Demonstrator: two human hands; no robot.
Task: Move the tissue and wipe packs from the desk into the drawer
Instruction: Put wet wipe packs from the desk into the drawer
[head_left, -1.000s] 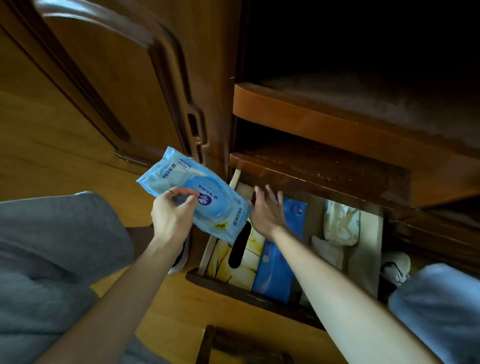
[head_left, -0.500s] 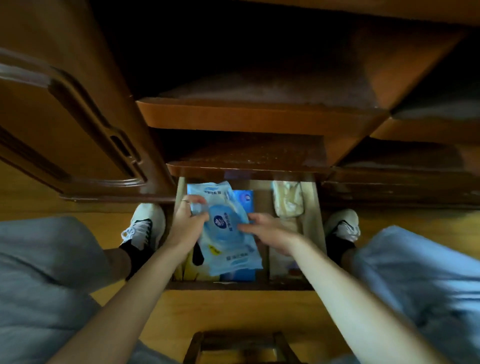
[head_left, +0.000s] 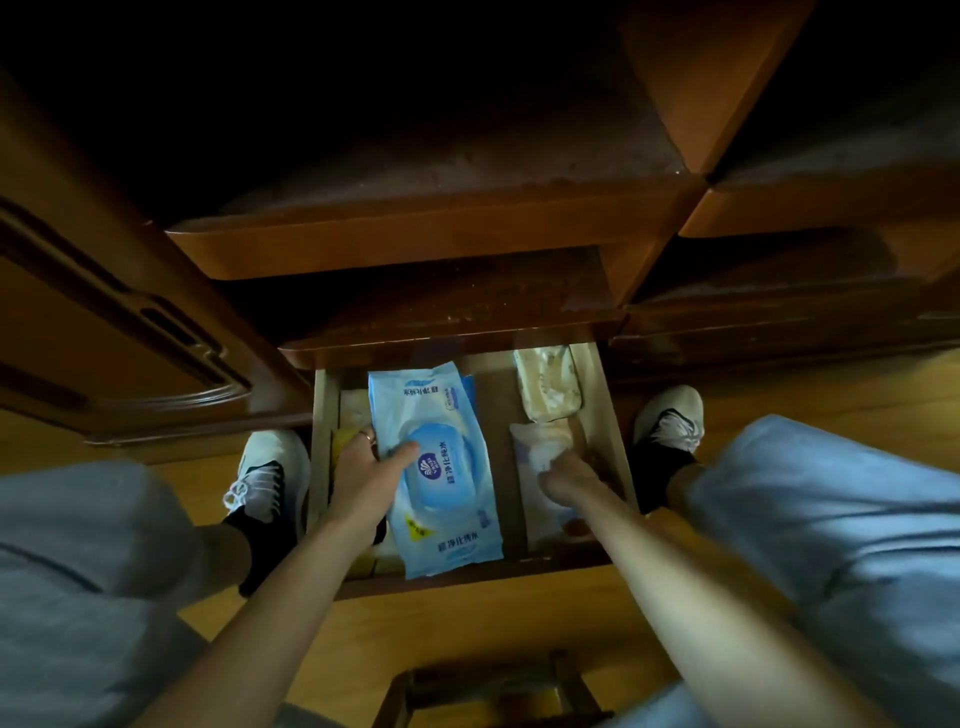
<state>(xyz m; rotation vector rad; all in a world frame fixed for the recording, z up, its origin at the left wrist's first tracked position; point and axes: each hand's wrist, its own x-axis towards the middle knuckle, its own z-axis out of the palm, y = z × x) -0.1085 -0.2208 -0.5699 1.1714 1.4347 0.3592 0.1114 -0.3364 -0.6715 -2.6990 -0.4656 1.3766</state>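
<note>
A person looks down into an open wooden drawer (head_left: 608, 415) between their feet. The left hand (head_left: 366, 475) holds a blue wipe pack (head_left: 441, 478), thumb on its lid and fingers (head_left: 358, 441) curled round its left edge, laying it flat in the drawer's middle. The right hand (head_left: 563, 478) reaches to the pack's right, its fingers apparently pinching a pale tissue pack (head_left: 540, 457); blur hides the grip. This looks like the placing step. Next, the left hand likely needs only to let go.
</note>
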